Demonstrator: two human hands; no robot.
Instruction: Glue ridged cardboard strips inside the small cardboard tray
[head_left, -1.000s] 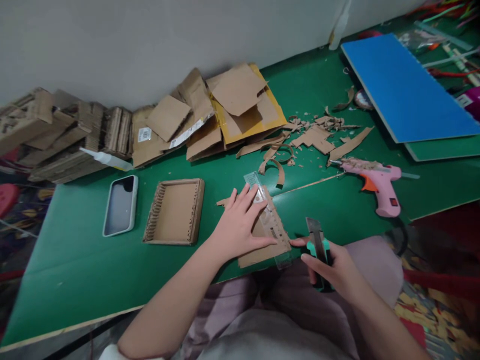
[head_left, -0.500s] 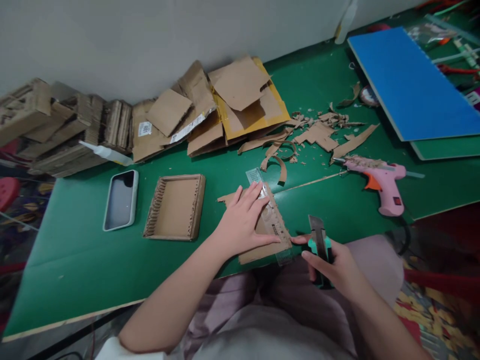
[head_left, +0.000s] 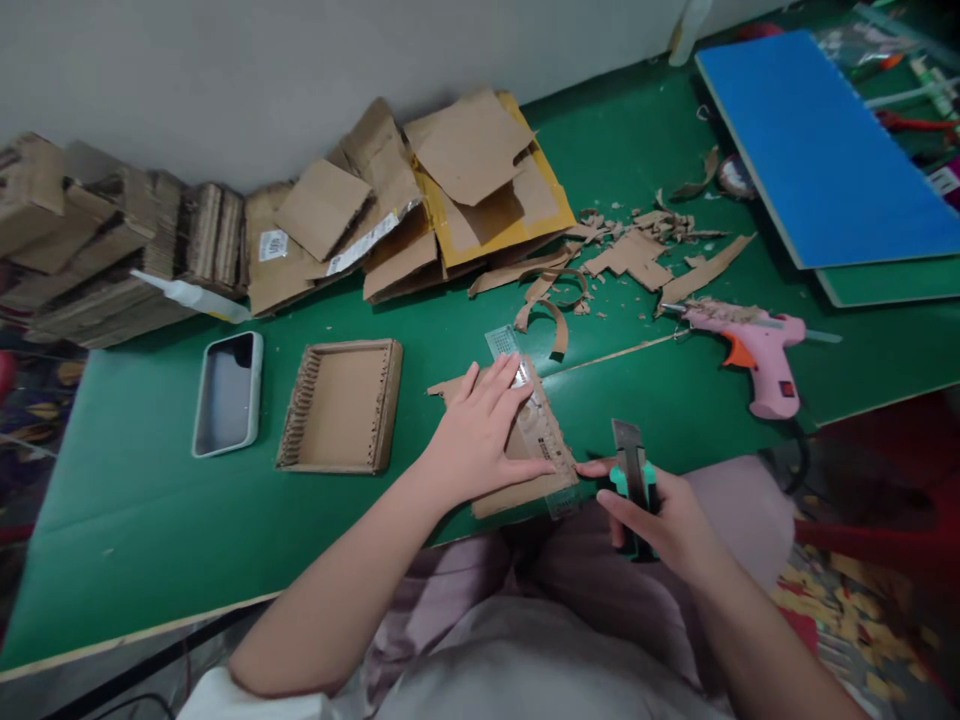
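My left hand (head_left: 480,430) lies flat with its fingers spread, pressing a clear plastic ruler (head_left: 534,415) onto a piece of cardboard (head_left: 495,497) near the table's front edge. Past the fingertips, the ruler's far end shows. In my right hand (head_left: 671,515) is a utility knife (head_left: 631,480) with a turquoise and black handle, its wide blade tilted up and away from the cardboard. The right index finger reaches out to the cardboard's right edge by the ruler. Left of my left hand sits a shallow cardboard tray (head_left: 341,415).
A phone (head_left: 228,392) lies at the left. Behind are stacked cardboard pieces (head_left: 112,240), a glue bottle (head_left: 196,297), a yellow-edged flattened package (head_left: 487,200) and cardboard scraps (head_left: 634,258). At the right are a pink glue gun (head_left: 772,365) and a blue board (head_left: 817,150).
The whole view has shifted slightly, so things appear a little higher and further left. My hands, the ruler and the knife look nearly unchanged relative to the cardboard.
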